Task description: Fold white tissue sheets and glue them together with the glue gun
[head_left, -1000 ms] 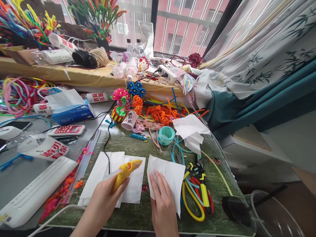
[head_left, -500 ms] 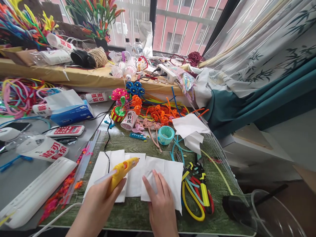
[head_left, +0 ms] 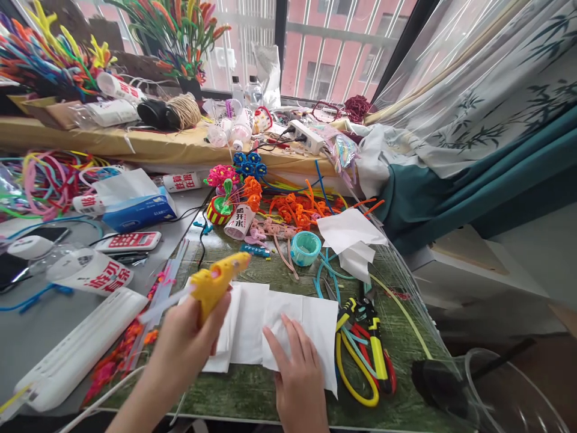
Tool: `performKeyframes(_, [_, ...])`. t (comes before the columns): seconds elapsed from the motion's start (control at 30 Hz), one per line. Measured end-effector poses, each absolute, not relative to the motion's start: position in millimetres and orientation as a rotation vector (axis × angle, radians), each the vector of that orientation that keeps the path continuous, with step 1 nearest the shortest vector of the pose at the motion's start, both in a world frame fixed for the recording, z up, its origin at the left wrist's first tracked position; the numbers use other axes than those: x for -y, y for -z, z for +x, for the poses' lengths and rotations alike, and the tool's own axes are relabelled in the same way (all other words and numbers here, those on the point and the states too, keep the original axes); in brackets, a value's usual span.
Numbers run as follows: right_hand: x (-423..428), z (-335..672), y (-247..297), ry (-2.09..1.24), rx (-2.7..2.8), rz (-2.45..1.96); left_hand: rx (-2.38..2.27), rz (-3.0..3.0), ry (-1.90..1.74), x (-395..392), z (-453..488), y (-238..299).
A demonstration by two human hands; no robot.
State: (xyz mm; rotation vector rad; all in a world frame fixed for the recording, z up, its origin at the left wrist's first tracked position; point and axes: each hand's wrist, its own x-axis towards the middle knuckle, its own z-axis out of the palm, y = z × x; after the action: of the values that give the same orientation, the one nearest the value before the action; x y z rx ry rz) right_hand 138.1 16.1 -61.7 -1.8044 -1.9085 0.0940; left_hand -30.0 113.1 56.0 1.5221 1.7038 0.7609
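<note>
My left hand (head_left: 187, 337) is wrapped round the handle of a yellow hot glue gun (head_left: 214, 284), raised over the left part of the white paper tissues (head_left: 250, 319). A clear glue stick (head_left: 164, 305) pokes out of its back end, and the nozzle points to the right and away from me. Flat on the right tissue lies my right hand (head_left: 297, 367), its fingers spread and holding nothing. Just right of the tissues are yellow-and-black wire strippers (head_left: 373, 337) and scissors with yellow handles (head_left: 356, 376).
Beyond the tissues stand a turquoise tape roll (head_left: 305, 248), orange pipe-cleaner pieces (head_left: 291, 209) and a paper cup (head_left: 239, 221). Left are a blue tissue box (head_left: 139, 210) and a white power strip (head_left: 83, 349). A clear plastic cup (head_left: 500, 391) sits near the right corner.
My left hand has lifted the glue gun up from the tissues, slightly away from me. My right hand stays flat on the tissue. The view has shifted a little.
</note>
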Motion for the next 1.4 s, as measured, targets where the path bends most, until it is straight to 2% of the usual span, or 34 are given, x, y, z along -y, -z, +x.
performKeyframes(0.13, [-16, 145, 68, -0.094, 1.793, -1.818, -1.581, 1.453, -0.567, -109, -12, -24])
performKeyframes(0.47, [-19, 151, 70, -0.151, 1.792, -1.793, -1.629, 1.484, -0.505, -108, -13, -1])
performKeyframes(1.4, [-18, 149, 61, -0.292, 1.717, -1.814, -1.669, 1.572, -0.512, -106, -15, 0])
